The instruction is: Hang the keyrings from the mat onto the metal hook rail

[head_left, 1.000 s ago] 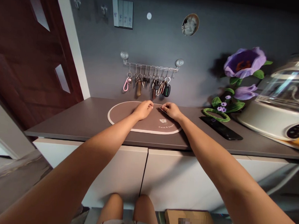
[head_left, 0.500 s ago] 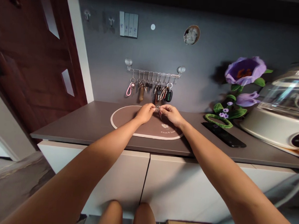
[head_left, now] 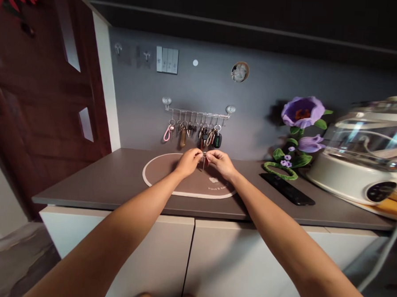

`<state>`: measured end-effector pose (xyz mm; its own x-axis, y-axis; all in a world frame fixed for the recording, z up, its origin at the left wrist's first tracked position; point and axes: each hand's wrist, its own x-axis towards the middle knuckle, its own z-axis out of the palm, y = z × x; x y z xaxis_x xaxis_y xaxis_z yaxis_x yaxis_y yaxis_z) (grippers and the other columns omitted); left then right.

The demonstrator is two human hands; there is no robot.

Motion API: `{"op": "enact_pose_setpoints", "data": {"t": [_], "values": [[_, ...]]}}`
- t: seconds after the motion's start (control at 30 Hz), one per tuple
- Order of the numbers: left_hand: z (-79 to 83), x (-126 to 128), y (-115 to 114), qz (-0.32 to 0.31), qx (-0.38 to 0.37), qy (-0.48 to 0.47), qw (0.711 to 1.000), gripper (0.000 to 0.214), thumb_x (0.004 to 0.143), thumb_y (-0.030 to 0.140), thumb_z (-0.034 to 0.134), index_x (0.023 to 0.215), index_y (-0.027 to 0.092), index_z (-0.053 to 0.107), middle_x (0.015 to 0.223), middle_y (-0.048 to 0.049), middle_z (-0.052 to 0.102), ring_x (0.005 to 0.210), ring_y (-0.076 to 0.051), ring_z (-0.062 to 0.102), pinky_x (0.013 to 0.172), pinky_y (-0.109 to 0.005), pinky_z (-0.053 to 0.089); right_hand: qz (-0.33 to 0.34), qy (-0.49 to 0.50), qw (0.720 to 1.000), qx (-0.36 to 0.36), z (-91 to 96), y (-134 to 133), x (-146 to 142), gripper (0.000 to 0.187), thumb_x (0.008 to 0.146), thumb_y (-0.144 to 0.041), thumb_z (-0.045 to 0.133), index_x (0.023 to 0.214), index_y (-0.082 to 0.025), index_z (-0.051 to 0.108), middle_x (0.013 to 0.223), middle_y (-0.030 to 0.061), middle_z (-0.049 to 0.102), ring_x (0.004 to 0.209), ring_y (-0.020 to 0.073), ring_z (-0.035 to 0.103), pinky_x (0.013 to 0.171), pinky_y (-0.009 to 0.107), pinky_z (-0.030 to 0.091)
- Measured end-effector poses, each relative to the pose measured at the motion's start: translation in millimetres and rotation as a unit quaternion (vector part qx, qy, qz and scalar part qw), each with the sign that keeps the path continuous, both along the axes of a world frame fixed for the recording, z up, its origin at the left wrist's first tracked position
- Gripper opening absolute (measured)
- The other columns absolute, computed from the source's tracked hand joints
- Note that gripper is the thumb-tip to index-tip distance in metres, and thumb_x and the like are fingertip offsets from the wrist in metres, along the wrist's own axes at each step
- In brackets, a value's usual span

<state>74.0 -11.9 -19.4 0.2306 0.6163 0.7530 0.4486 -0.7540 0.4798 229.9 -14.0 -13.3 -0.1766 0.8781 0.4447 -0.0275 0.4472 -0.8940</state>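
My left hand point(head_left: 188, 161) and my right hand point(head_left: 221, 163) meet above a brown oval mat point(head_left: 160, 171), fingertips pinched together. Between them is a small metal key ring point(head_left: 204, 154), gripped from both sides. A thin key point(head_left: 203, 164) and a small red piece point(head_left: 207, 161) hang from it; the fingers partly cover the ring. Just behind the hands, a clear wall rail point(head_left: 197, 113) carries several hanging key sets, among them a pink loop point(head_left: 167, 132), a brown fob point(head_left: 183, 138) and a black fob point(head_left: 217, 140).
On the dark countertop point(head_left: 93, 174), a black phone point(head_left: 288, 188) lies to the right, beside a purple crocheted flower point(head_left: 303, 112) on a green ring base. A white appliance with a clear dome point(head_left: 343, 174) stands far right. A dark shelf point(head_left: 258, 18) overhangs above.
The camera view has tilted up, so the wall and counter sit lower in the picture. Both hands stay at the key ring, and the key beneath it now hangs straighter down.
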Motion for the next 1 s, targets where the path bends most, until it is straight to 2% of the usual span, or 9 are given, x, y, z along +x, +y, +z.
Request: {"op": "enact_pose_setpoints", "data": {"t": [0.3, 0.47, 0.73, 1.0], "values": [[0.8, 1, -4, 0.004, 0.004, -0.011, 1.0, 0.017, 0.083, 0.021, 0.041, 0.082, 0.016, 0.056, 0.081, -0.0038, 0.06, 0.076, -0.014, 0.053, 0.071, -0.025, 0.04, 0.003, 0.051, 0.999, -0.002, 8.6, -5, -3, 0.029, 0.061, -0.042, 0.066, 0.072, -0.017, 0.056, 0.063, -0.0023, 0.054, 0.059, 0.0086, 0.049, 0.064, 0.026, 0.043], [-1.2, 1, -3, 0.014, 0.009, 0.005, 1.0, 0.019, 0.083, 0.022, 0.038, 0.078, 0.016, 0.055, 0.076, -0.0032, 0.059, 0.074, -0.015, 0.052, 0.069, -0.026, 0.039, -0.044, 0.085, 0.995, 0.025, 25.8, -1, 3, 0.029, 0.061, -0.043, 0.065, 0.07, -0.017, 0.054, 0.064, -0.002, 0.053, 0.059, 0.0082, 0.048, 0.064, 0.026, 0.043], [-4.4, 1, 0, 0.026, -0.009, 0.017, 0.999, 0.021, 0.083, 0.024, 0.036, 0.075, 0.016, 0.054, 0.076, -0.0035, 0.058, 0.073, -0.015, 0.051, 0.066, -0.026, 0.038, -0.106, 0.125, 0.985, 0.05, 60.8, 31, 26, 0.03, 0.059, -0.042, 0.066, 0.067, -0.016, 0.053, 0.058, -0.0022, 0.051, 0.054, 0.0077, 0.046, 0.056, 0.024, 0.042], [-5.9, 1, 2, 0.033, -0.011, 0.02, 0.999, 0.021, 0.083, 0.024, 0.036, 0.078, 0.017, 0.055, 0.075, -0.0034, 0.058, 0.073, -0.015, 0.052, 0.067, -0.026, 0.037, -0.205, 0.176, 0.963, -0.003, 84.2, 62, 36, 0.008, 0.068, -0.022, 0.056, 0.068, -0.016, 0.052, 0.056, -0.002, 0.053, 0.05, 0.0075, 0.049, 0.05, 0.021, 0.042]]}}
